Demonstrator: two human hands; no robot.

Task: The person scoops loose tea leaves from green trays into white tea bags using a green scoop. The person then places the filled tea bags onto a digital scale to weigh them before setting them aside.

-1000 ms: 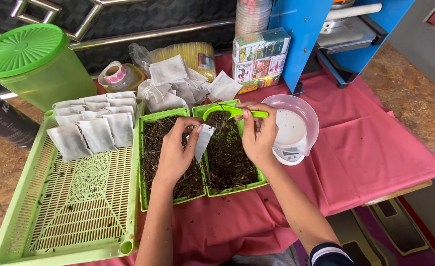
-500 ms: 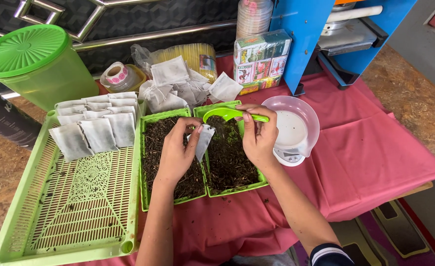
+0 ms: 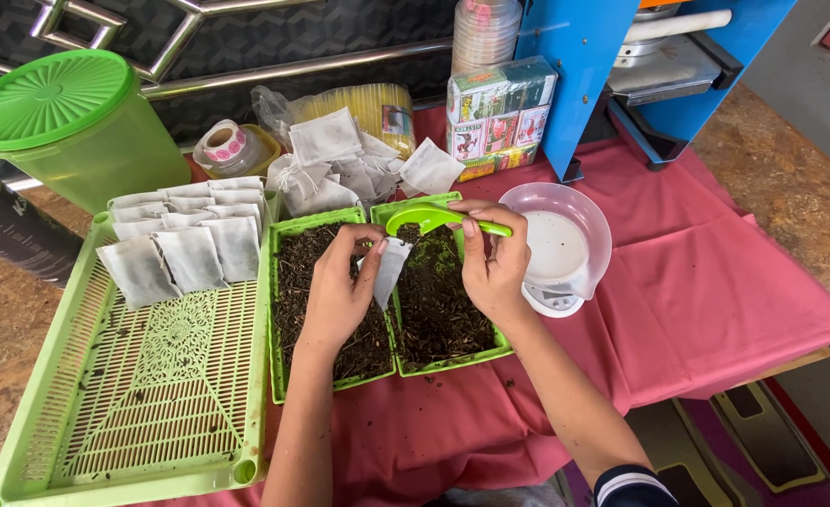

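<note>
My left hand (image 3: 340, 286) pinches a small white filter bag (image 3: 389, 269) by its top, holding it over the gap between two green trays of dark loose tea (image 3: 438, 305). My right hand (image 3: 495, 263) grips a green plastic scoop (image 3: 424, 219) by the handle, its bowl just above the bag's mouth. The left tea tray (image 3: 294, 282) lies under my left wrist.
A large green slotted tray (image 3: 152, 394) at left carries several filled white bags (image 3: 185, 244). Behind are a pile of empty bags (image 3: 340, 160), a green lidded bucket (image 3: 67, 127), a tape roll (image 3: 224, 143), a printed carton (image 3: 499, 113). A clear bowl on a small scale (image 3: 560, 249) stands right, before a blue machine (image 3: 612, 66).
The scoop has tipped slightly lower toward the bag's mouth; both hands stay in nearly the same place over the tea trays.
</note>
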